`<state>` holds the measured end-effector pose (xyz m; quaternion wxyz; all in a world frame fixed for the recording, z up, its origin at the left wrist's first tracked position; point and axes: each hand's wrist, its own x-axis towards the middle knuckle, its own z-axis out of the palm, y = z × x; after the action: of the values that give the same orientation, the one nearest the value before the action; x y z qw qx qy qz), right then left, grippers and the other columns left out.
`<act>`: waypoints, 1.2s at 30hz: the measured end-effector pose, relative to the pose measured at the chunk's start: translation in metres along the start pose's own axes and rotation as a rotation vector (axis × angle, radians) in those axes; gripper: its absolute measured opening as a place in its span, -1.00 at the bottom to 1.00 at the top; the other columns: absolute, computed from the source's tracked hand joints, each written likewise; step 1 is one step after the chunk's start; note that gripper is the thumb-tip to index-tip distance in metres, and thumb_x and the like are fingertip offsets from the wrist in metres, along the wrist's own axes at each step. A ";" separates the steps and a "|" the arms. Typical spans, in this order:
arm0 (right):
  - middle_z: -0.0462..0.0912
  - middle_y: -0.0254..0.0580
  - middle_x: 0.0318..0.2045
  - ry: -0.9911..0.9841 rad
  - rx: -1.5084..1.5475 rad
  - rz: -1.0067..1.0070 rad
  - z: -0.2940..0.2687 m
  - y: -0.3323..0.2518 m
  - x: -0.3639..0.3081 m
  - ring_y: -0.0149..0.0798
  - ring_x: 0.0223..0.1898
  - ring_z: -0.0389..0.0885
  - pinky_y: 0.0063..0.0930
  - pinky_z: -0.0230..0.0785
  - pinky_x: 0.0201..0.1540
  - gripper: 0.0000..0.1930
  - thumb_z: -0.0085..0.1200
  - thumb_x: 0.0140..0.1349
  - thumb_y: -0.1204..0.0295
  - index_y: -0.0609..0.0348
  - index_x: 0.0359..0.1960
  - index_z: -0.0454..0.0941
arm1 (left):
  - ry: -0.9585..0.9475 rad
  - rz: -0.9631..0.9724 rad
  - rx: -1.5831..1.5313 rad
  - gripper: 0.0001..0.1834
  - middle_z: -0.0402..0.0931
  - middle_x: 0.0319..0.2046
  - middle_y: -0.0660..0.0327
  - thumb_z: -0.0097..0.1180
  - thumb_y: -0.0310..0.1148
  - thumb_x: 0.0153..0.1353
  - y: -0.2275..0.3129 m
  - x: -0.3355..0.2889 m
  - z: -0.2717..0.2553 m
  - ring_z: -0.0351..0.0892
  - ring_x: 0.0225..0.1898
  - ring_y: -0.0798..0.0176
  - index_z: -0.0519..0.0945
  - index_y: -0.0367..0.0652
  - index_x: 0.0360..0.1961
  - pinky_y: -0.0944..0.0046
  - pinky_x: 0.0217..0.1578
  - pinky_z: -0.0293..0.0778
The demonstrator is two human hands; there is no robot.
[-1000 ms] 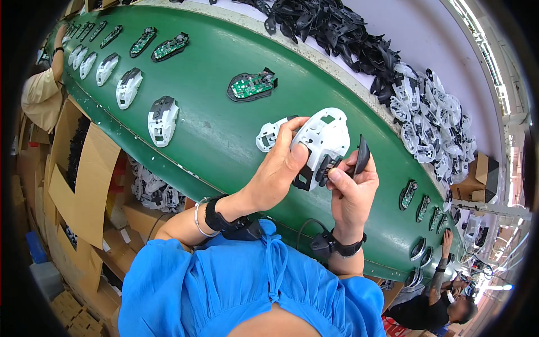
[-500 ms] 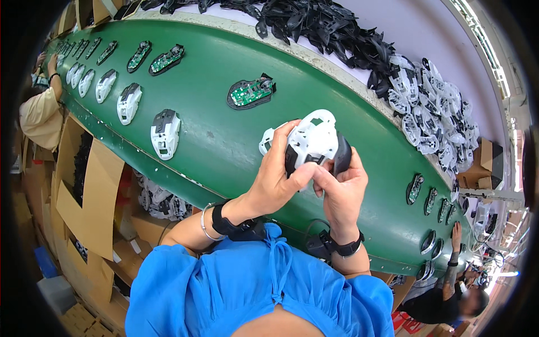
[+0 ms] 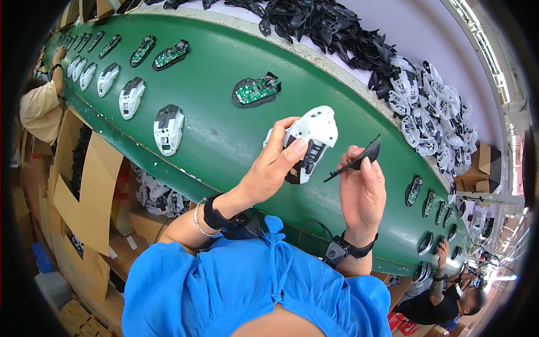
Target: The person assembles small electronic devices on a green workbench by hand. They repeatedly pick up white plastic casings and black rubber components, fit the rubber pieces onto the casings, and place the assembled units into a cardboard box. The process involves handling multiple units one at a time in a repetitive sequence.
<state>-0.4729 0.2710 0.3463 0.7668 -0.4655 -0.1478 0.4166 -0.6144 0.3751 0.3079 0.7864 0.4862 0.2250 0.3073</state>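
My left hand (image 3: 273, 163) grips a white computer mouse shell (image 3: 318, 124) with a black part along its middle, tilted above the green belt. Its thumb presses on the shell's face. Just behind those fingers a bit of another white shell (image 3: 267, 138) shows, mostly hidden. To the right, apart from the shell, my right hand (image 3: 362, 188) pinches a thin curved black plastic cover (image 3: 366, 153) between thumb and fingers. Beyond the hands, a mouse base with a green circuit board (image 3: 255, 90) lies on the belt.
The green belt (image 3: 216, 132) carries rows of white shells (image 3: 168, 129) and circuit-board bases (image 3: 171, 54). Black covers (image 3: 314, 25) and white shells (image 3: 432, 109) are heaped along the far ledge. Cardboard boxes (image 3: 98, 196) stand at the left. Co-workers (image 3: 42, 109) sit at both ends.
My hands have moved apart; the black cover is now away from the shell in my right hand. The left hand has turned the shell. Pieces on the belt have shifted slightly in view.
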 end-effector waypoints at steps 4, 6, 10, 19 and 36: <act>0.54 -0.14 -0.37 -0.162 0.083 0.042 -0.017 -0.005 0.002 -0.34 -0.42 0.46 -0.45 0.33 -0.29 -0.73 0.12 0.22 0.45 0.36 -0.09 0.53 | -0.007 0.092 0.063 -0.38 0.32 -0.07 0.11 -0.08 -0.05 0.38 0.011 -0.002 0.003 0.33 -0.04 0.36 0.11 -0.32 0.22 0.34 -0.01 0.33; 0.57 -0.13 -0.35 -0.272 0.157 0.110 -0.021 -0.006 0.002 -0.36 -0.47 0.47 -0.51 0.34 -0.37 -0.72 0.15 0.19 0.48 0.34 -0.08 0.53 | -0.037 0.100 0.109 -0.36 0.30 0.00 0.08 -0.12 -0.05 0.38 0.018 -0.003 0.004 0.30 0.04 0.32 0.08 -0.32 0.25 0.31 0.06 0.28; 0.59 -0.17 -0.46 -0.271 0.138 0.062 -0.016 0.001 0.003 -0.38 -0.53 0.48 -0.54 0.32 -0.46 -0.65 0.29 0.05 0.48 0.33 -0.13 0.53 | -0.096 0.068 0.121 -0.32 0.24 0.14 0.03 -0.16 -0.04 0.39 0.027 -0.008 0.003 0.23 0.20 0.25 0.02 -0.31 0.31 0.26 0.20 0.17; 0.64 -0.13 -0.44 -0.148 -0.102 -0.138 -0.009 0.005 -0.001 -0.32 -0.45 0.62 -0.53 0.48 -0.42 -0.68 0.28 0.01 0.58 0.37 -0.17 0.53 | -0.103 0.122 0.133 -0.32 0.25 0.13 0.01 -0.11 -0.07 0.38 0.027 -0.007 0.000 0.24 0.19 0.25 0.01 -0.30 0.31 0.25 0.20 0.18; 0.65 -0.05 -0.41 -0.017 -0.417 -0.369 0.030 0.016 -0.012 -0.33 -0.42 0.68 -0.53 0.60 -0.38 -0.69 0.24 0.01 0.72 0.44 -0.18 0.48 | -0.003 0.357 0.430 -0.06 0.22 0.05 -0.17 0.12 0.13 0.18 0.018 -0.006 -0.006 0.28 0.08 -0.08 0.03 -0.39 0.27 0.02 0.10 0.25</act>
<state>-0.5070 0.2826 0.3504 0.7161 -0.5749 -0.3188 0.2345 -0.6279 0.3809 0.3220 0.5987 0.6745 0.1946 0.3855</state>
